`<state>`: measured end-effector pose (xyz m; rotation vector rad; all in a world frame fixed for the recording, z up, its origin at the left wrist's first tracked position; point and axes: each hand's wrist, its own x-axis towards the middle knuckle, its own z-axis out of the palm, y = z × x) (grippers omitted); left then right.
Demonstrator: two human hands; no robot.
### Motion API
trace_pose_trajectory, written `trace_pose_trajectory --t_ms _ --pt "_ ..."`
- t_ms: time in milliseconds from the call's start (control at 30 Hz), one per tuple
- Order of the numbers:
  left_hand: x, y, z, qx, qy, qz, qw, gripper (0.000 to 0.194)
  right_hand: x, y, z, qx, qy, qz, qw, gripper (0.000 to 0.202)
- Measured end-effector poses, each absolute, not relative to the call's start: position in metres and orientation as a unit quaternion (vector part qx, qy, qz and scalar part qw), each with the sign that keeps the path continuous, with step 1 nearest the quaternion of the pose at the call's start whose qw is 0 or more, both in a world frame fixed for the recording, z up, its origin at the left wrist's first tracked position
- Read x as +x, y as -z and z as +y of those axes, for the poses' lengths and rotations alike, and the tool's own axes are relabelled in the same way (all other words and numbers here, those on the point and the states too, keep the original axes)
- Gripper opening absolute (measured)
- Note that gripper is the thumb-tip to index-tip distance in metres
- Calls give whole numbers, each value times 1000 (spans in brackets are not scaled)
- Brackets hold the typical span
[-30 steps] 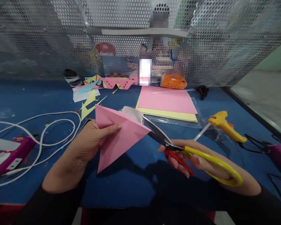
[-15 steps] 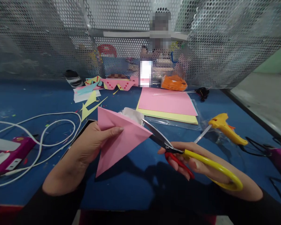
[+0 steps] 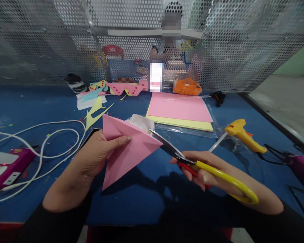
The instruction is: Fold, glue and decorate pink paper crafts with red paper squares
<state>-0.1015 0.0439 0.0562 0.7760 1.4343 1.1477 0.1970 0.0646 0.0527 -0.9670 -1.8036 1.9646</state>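
Note:
A folded piece of pink paper, pointed at its right end, is pinched in my left hand with the thumb on top. My right hand grips a pair of scissors with one yellow and one red handle. The narrow blades point up and left at the paper's right tip, one passing along its upper side. Whether they touch the paper I cannot tell. Behind the pink paper lies a crumpled white piece, partly hidden.
A stack of pink and yellow sheets lies ahead. Yellow scraps and a pink zigzag band are at back left. A yellow glue gun rests right; a white cable loops by a purple box at left.
The scissor handles have drawn slightly closer together, with the blades at the paper's tip. My left hand keeps its hold on the pink paper. The whole view has shifted slightly.

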Motion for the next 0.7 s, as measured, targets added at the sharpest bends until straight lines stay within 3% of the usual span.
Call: trace_pose_trajectory --t_ms 700 --pt "-103 -53 46 340 -482 623 514 33 198 -50 70 -304 -681 -654 131 56"
